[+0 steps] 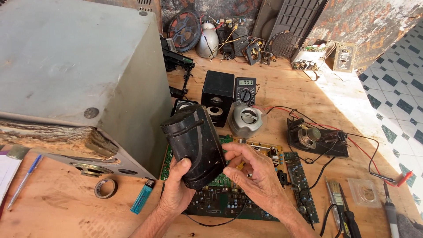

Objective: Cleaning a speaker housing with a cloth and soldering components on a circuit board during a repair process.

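Note:
My left hand [176,189] grips a black plastic speaker housing [194,143] from below and holds it tilted above a green circuit board [229,200]. My right hand [253,174] is beside the housing's right edge, fingers curled, thumb and fingertips touching its side. A thin black wire runs from the housing down over the board.
A large grey cabinet [75,75] fills the left. Behind stand a small black speaker [217,94], a multimeter [245,89], a round silver speaker [247,119] and an open speaker unit [315,139] with red and black leads. A tape roll [105,188], lighter [142,197], brush and screwdrivers [343,211] lie near.

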